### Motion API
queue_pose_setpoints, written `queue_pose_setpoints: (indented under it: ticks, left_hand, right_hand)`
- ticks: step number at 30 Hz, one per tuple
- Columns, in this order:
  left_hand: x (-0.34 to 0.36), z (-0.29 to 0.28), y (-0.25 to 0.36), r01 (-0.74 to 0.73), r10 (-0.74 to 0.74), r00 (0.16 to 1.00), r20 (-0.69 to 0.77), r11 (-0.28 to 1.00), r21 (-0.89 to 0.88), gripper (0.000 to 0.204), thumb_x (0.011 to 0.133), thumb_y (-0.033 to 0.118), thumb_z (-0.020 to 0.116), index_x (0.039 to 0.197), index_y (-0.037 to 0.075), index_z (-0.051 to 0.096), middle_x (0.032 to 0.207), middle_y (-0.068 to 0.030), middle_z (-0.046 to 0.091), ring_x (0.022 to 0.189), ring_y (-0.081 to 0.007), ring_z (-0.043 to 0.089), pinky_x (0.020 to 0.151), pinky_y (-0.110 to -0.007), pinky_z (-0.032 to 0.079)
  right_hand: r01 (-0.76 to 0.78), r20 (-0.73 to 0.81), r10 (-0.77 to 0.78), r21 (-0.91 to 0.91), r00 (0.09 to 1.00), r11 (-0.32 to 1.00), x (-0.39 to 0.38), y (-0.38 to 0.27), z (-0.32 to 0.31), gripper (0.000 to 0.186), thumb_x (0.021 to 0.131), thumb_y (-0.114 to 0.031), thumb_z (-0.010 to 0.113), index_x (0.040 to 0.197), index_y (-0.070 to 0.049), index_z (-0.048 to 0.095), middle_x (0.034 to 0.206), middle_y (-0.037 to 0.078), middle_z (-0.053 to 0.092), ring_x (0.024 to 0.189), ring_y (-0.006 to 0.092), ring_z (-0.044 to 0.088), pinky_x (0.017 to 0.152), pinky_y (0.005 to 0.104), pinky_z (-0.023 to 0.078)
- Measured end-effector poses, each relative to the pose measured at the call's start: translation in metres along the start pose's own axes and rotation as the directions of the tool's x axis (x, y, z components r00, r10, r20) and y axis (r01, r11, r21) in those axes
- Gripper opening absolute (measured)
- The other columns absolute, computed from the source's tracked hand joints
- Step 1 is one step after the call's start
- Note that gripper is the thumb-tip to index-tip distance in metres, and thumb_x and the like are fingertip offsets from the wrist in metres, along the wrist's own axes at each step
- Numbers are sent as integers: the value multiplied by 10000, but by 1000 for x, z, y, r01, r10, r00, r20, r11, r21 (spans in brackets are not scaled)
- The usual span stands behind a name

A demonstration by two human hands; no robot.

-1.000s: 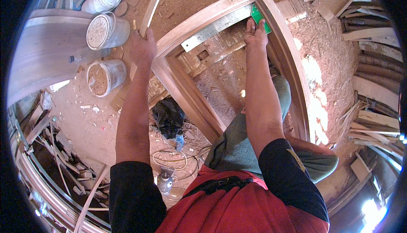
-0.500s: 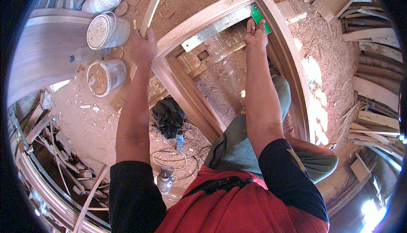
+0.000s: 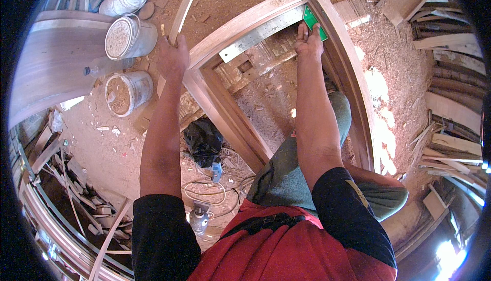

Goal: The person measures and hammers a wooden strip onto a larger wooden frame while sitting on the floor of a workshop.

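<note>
1. Wooden frame (image 3: 230, 120): sat before the person.
2. Square (image 3: 263, 33): in frame's far right corner, ruler running leftward along far bar.
3. Wood strip (image 3: 184, 15): left of frame, pointed away.
4. Right hand (image 3: 309, 43): nearer, pinched square's green handle; ruler lay to its left.
5. Left hand (image 3: 173, 58): wrapped around strip.

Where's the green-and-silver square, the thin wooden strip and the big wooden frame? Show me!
Green-and-silver square (image 3: 263, 34): head view, middle of its silver blade.
Thin wooden strip (image 3: 182, 16): head view, partway along its upper length.
Big wooden frame (image 3: 225, 115): head view, on its left bar.
</note>
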State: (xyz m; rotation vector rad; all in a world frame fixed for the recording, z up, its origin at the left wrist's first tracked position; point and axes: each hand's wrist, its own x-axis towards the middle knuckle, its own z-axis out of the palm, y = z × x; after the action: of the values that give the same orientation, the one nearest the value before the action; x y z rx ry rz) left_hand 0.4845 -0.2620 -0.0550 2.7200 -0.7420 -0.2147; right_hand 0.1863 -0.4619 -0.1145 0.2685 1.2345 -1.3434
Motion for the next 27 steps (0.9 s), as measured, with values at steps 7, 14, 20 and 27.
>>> queue_pose_setpoints:
  ticks: [7, 14, 20, 27]
  left_hand:
    - [1, 0, 1, 10, -10, 1000, 12, 1000, 3, 617, 899, 535, 586, 1306, 72, 561, 1170, -235, 677, 1087, -435, 650, 935, -535, 493]
    - [0, -2, 0, 20, -20, 1000, 20, 1000, -22, 587, 905, 528, 581, 1259, 60, 588, 1151, -231, 682, 1084, -435, 649, 936, -541, 489]
    - [1, 2, 2, 10, -10, 1000, 12, 1000, 23, 594, 906, 530, 579, 1269, 59, 582, 1153, -234, 681, 1088, -441, 646, 937, -544, 486]
    - [0, -3, -1, 9, -11, 1000, 24, 998, 59, 627, 905, 533, 563, 1322, 65, 554, 1183, -241, 673, 1109, -437, 641, 949, -542, 482]
  right_hand:
    - [11, -20, -11, 7, 1000, 1000, -1, -1, 1, 282, 960, -200, 685, 1133, -2, 588, 1010, 153, 675, 881, 295, 705, 793, 386, 655]
    - [9, -21, -9, 8, 1000, 1000, 1, 3, 2, 289, 962, -205, 683, 1137, 2, 583, 1019, 159, 676, 894, 305, 706, 793, 394, 655]
    - [24, 31, -23, -53, 999, 998, -2, -6, 1, 309, 962, -179, 684, 1157, 24, 557, 1027, 179, 672, 903, 310, 708, 753, 378, 653]
    - [298, 245, -228, -304, 942, 905, -55, -11, 5, 285, 906, -81, 725, 1126, 43, 592, 1007, 159, 687, 749, 267, 699, 628, 380, 631]
